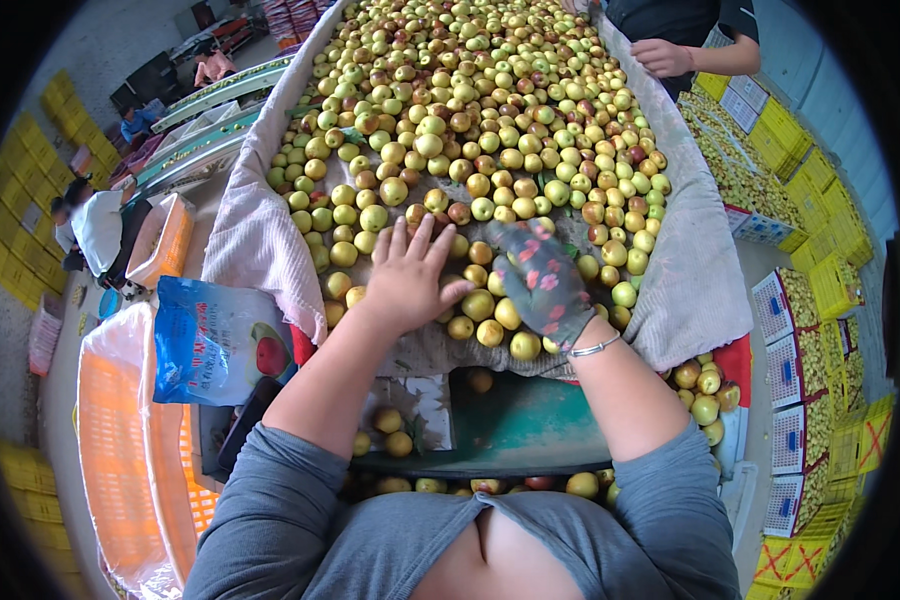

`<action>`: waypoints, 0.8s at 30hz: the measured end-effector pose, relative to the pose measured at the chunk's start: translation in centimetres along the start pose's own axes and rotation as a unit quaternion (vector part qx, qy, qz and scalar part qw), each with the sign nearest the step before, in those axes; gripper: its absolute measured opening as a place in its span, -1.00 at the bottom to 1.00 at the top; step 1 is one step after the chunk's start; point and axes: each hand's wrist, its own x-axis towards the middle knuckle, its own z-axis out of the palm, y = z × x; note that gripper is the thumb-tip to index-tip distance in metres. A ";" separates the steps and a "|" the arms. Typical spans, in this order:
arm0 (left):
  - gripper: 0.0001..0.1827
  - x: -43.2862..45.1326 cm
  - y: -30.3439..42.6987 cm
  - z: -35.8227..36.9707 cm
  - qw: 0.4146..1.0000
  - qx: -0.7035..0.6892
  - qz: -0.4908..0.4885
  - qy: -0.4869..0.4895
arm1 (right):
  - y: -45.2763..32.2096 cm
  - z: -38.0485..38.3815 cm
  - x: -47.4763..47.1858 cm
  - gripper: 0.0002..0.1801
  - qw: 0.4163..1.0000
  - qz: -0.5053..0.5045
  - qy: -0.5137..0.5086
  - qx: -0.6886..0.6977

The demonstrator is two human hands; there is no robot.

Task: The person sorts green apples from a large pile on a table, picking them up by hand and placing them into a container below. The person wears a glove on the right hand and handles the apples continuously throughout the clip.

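Note:
Yellow-green jujubes [478, 304], some with red-brown patches, cover a cloth-lined sorting table [450, 199] in front of me. My left hand [412, 274] is bare, palm down with its fingers spread, resting on or just over the fruit near the table's front. To its right, my right hand [536, 281] wears a dark glove with pink flowers. Its thumb stands apart from its slightly blurred fingers, among the jujubes. I see no fruit held in either hand. Below the cloth's edge, a few jujubes [398, 444] lie by a green conveyor belt [529, 424].
A blue-and-white printed bag [221, 341] and a dark phone-like object [249, 421] are at left, beside a plastic-lined orange crate [120, 450]. A person's hand [661, 58] is at the table's far right. Filled white crates [786, 375] line the right side. Other people work at far left.

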 end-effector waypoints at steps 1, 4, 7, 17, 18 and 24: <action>-0.16 0.0 0.2 0.1 0.999 -0.031 0.038 0.021 | 0.6 0.0 0.2 -0.42 0.997 0.007 0.048 -0.058; -0.21 -0.2 1.1 0.4 0.973 -0.137 0.182 -0.023 | 2.7 0.4 0.6 -0.21 0.975 0.079 -0.001 -0.208; -0.26 -0.5 2.1 0.3 0.940 -0.209 0.267 -0.041 | 3.6 1.2 0.2 -0.15 0.966 0.110 -0.066 -0.223; -0.58 0.1 0.7 -2.1 0.924 -0.296 0.217 0.109 | 2.0 1.4 -0.1 -0.16 0.988 -0.037 -0.119 -0.086; -0.57 0.3 0.5 -2.1 0.941 -0.238 0.175 0.167 | 1.7 1.5 -0.1 -0.15 0.981 -0.060 -0.137 -0.120; -0.19 0.4 -1.8 -1.7 0.984 0.000 -0.179 -0.011 | 1.2 1.2 0.1 -0.46 0.988 -0.131 -0.065 0.040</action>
